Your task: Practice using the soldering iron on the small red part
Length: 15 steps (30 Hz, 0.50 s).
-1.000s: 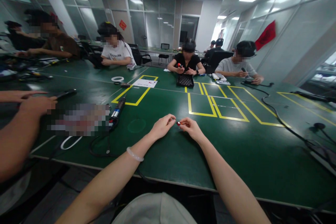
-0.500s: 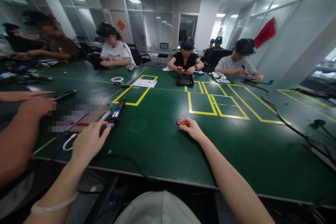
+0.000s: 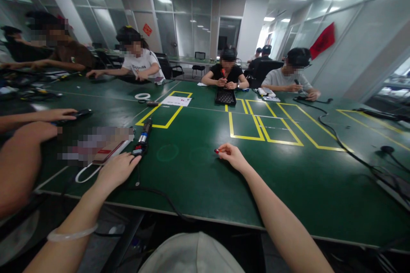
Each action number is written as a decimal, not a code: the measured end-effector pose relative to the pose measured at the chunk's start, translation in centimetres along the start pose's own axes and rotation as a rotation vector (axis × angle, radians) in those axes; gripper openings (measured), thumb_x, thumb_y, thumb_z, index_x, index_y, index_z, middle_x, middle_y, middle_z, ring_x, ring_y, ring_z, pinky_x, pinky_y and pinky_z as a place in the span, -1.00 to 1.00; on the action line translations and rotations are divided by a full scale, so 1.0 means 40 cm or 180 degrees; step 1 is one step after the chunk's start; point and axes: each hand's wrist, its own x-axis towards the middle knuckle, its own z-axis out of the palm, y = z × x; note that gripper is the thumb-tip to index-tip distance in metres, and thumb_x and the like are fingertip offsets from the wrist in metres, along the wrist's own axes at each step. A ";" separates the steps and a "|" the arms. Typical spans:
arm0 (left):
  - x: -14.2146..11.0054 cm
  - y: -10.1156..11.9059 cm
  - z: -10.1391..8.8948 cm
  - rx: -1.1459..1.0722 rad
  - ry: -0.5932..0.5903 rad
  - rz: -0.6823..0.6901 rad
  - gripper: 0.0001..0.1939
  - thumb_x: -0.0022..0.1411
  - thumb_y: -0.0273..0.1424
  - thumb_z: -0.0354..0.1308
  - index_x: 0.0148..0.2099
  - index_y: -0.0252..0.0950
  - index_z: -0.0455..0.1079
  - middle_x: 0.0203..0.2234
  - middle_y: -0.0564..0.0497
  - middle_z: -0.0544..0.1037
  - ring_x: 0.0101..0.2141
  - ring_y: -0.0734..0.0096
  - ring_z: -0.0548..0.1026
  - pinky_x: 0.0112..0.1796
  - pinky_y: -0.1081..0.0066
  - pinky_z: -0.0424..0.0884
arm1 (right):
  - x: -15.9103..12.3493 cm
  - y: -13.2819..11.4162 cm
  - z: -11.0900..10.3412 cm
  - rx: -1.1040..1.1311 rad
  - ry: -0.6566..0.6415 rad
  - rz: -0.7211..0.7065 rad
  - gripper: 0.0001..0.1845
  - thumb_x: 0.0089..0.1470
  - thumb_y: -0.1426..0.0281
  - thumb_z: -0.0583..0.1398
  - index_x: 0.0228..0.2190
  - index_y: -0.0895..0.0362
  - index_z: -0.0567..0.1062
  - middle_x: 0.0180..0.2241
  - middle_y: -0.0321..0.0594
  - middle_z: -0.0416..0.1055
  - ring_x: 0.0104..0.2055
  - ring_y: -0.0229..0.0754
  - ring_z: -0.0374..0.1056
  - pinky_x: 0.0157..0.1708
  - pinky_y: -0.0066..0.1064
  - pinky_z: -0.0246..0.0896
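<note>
My left hand (image 3: 117, 170) is at the rear end of an electric screwdriver (image 3: 143, 136), its fingers closed around the red and black part there. The screwdriver lies on the green table with its tip pointing away from me, and part of its rear end is hidden by the fingers. Over the middle of the table my right hand (image 3: 233, 157) pinches a small red piece (image 3: 217, 151) between thumb and fingertips. The piece is too small to name.
A brown and white box (image 3: 112, 147), partly blurred, lies left of the screwdriver. A neighbour's arm (image 3: 24, 153) reaches in at the left. Yellow tape outlines (image 3: 246, 137) mark the table (image 3: 205, 196). Across it, a person works over a black tray (image 3: 225, 97). Black cables (image 3: 333, 130) run along the right.
My left hand has left my right hand, moved left to the screwdriver and closed on its rear end, which has shifted slightly. My right hand has stayed with the red piece.
</note>
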 end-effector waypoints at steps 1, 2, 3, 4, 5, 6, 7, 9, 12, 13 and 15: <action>0.003 0.016 0.000 0.0075 -0.0026 0.0046 -0.43 0.27 -0.07 -0.23 -0.27 -0.32 0.51 -0.14 -0.22 0.55 -0.08 0.05 0.47 0.00 0.14 0.32 | 0.000 -0.001 0.000 -0.0018 -0.0011 -0.0004 -0.74 -0.04 0.32 0.27 -0.29 0.17 0.42 -0.39 -0.23 0.45 -0.42 -0.28 0.36 -0.38 -0.41 0.27; 0.005 0.035 -0.001 0.0191 -0.0037 0.0103 -0.43 0.28 -0.09 -0.25 -0.26 -0.32 0.51 -0.13 -0.22 0.55 -0.08 0.06 0.47 0.00 0.15 0.33 | 0.000 -0.001 0.000 -0.0035 -0.0015 -0.0005 -0.74 -0.04 0.32 0.27 -0.29 0.17 0.42 -0.39 -0.23 0.45 -0.43 -0.28 0.36 -0.38 -0.41 0.27; 0.006 0.057 0.000 0.0319 -0.0018 0.0167 -0.43 0.30 -0.11 -0.27 -0.26 -0.33 0.51 -0.13 -0.22 0.55 -0.08 0.06 0.47 0.00 0.15 0.33 | -0.001 -0.002 0.000 -0.0049 -0.0013 -0.0005 -0.74 -0.04 0.31 0.27 -0.29 0.17 0.42 -0.40 -0.24 0.45 -0.43 -0.28 0.36 -0.38 -0.41 0.27; 0.007 0.079 0.002 0.0416 0.0041 0.0220 -0.43 0.31 -0.13 -0.27 -0.26 -0.33 0.52 -0.14 -0.22 0.55 -0.07 0.07 0.47 -0.01 0.15 0.33 | -0.001 -0.002 -0.001 -0.0056 -0.0009 -0.0003 -0.74 -0.04 0.31 0.27 -0.29 0.17 0.42 -0.40 -0.24 0.45 -0.43 -0.28 0.36 -0.38 -0.40 0.27; 0.008 0.101 0.004 0.0508 0.0106 0.0264 -0.43 0.32 -0.14 -0.28 -0.26 -0.33 0.52 -0.16 -0.23 0.56 -0.07 0.06 0.47 -0.02 0.15 0.34 | -0.001 -0.003 -0.001 -0.0059 -0.0005 0.0000 -0.74 -0.04 0.31 0.27 -0.29 0.17 0.42 -0.40 -0.24 0.45 -0.43 -0.28 0.36 -0.38 -0.41 0.27; 0.010 0.123 0.007 0.0598 0.0166 0.0294 -0.43 0.32 -0.15 -0.28 -0.26 -0.34 0.51 -0.18 -0.24 0.56 -0.06 0.06 0.47 -0.03 0.16 0.34 | -0.002 -0.003 -0.002 -0.0064 -0.0005 0.0004 -0.74 -0.04 0.31 0.27 -0.29 0.17 0.42 -0.40 -0.23 0.46 -0.43 -0.28 0.36 -0.38 -0.41 0.27; 0.011 0.144 0.010 0.0677 0.0209 0.0315 -0.43 0.33 -0.16 -0.29 -0.26 -0.34 0.51 -0.19 -0.25 0.56 -0.06 0.05 0.47 -0.04 0.16 0.35 | -0.002 -0.002 -0.003 -0.0072 -0.0006 0.0006 -0.74 -0.04 0.31 0.26 -0.28 0.17 0.42 -0.39 -0.23 0.46 -0.43 -0.28 0.36 -0.38 -0.41 0.26; 0.014 0.185 0.015 0.0769 0.0218 0.0345 -0.44 0.34 -0.17 -0.28 -0.25 -0.35 0.50 -0.21 -0.26 0.56 -0.07 0.04 0.47 -0.07 0.17 0.37 | -0.002 -0.001 -0.004 -0.0111 -0.0011 0.0005 -0.74 -0.04 0.32 0.26 -0.28 0.17 0.42 -0.37 -0.22 0.47 -0.42 -0.28 0.36 -0.38 -0.42 0.25; 0.014 0.246 0.021 0.0751 0.0167 0.0442 -0.47 0.35 -0.19 -0.25 -0.25 -0.35 0.50 -0.23 -0.25 0.57 -0.07 0.05 0.47 -0.07 0.19 0.37 | -0.001 0.003 -0.004 -0.0153 -0.0001 -0.0010 -0.75 -0.04 0.34 0.25 -0.28 0.18 0.42 -0.36 -0.20 0.47 -0.42 -0.27 0.35 -0.37 -0.41 0.24; 0.014 0.267 0.023 0.0723 0.0168 0.0505 -0.48 0.35 -0.19 -0.24 -0.25 -0.35 0.50 -0.23 -0.25 0.57 -0.07 0.06 0.47 -0.06 0.20 0.36 | 0.000 0.004 -0.003 -0.0157 0.0004 -0.0020 -0.74 -0.04 0.34 0.25 -0.27 0.18 0.42 -0.35 -0.20 0.47 -0.41 -0.27 0.35 -0.36 -0.41 0.24; 0.013 0.313 0.028 0.0650 0.0212 0.0660 -0.51 0.35 -0.19 -0.20 -0.24 -0.35 0.50 -0.22 -0.24 0.57 -0.05 0.09 0.46 -0.04 0.21 0.35 | 0.000 0.005 -0.002 -0.0151 0.0026 -0.0045 -0.73 -0.04 0.35 0.24 -0.25 0.18 0.42 -0.33 -0.18 0.48 -0.40 -0.27 0.36 -0.36 -0.41 0.24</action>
